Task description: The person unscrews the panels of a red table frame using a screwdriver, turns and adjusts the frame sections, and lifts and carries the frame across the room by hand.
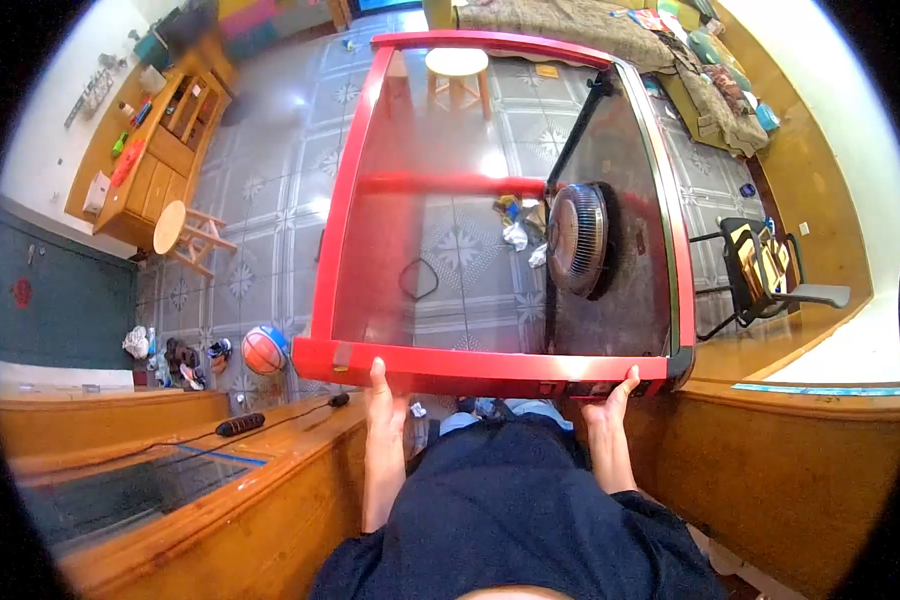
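Observation:
A large red frame (430,366) with clear panels spans the middle of the view, its near bar close to my body. My left hand (386,402) grips that bar near its left end, thumb on top and the fingers hidden beneath. Toward the right end, my right hand (610,398) holds the same bar, thumb up. Inside the frame's right part is a round dark unit with a ribbed rim (578,238), beside a dark strut (576,132). A red crossbar (450,184) runs across the left part.
Wooden stools (173,228) (457,62) stand left and beyond the frame. A ball (266,350) lies at left near shoes. A black chair (755,270) is at right, a couch (570,30) at the back. Wooden ledges (300,425) flank my body.

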The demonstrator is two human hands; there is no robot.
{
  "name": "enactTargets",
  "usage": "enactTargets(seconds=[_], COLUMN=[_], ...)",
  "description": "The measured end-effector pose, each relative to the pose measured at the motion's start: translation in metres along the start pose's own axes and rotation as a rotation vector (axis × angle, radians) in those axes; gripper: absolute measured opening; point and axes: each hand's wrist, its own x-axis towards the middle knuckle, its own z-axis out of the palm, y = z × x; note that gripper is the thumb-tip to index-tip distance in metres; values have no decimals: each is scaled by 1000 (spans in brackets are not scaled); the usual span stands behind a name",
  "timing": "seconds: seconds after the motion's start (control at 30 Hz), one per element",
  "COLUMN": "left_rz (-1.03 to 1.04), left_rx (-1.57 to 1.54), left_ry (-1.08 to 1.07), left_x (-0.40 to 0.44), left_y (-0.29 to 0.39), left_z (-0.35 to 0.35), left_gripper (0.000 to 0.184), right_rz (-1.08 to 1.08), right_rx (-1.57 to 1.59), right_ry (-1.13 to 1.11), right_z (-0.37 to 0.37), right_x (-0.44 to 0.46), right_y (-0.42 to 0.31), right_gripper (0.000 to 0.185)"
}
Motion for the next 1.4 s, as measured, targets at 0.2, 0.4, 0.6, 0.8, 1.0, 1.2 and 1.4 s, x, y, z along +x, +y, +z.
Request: enactTargets(seconds=[0.2,0.4,0.6,0.8,1.0,1.2,1.4], left_rz=[-64,37,-14,15,-15,-17,-816], left_rx=[-32,29,13,35,87,5,307], left_ry=[38,-1,96,96,44,8,-283], left_x=[9,25,41,53,64,68,4], left_y=[8,10,11,11,12,8,41], left_z=[6,14,29,43,52,45,115], left_gripper=[54,63,55,65,67,70,72], right_rz=[35,74,87,96,41,57,136], right_rx=[24,12,28,22,-2,29,-130], right_ry=[-23,22,-33,41,-12,-17,-55], right_z=[-14,23,32,64,42,41,27], right_x=[27,9,31,24,69,59,39], right_y=[5,-1,-3,-11,-4,4,-2], right_gripper=[78,75,75,73,73,74,66])
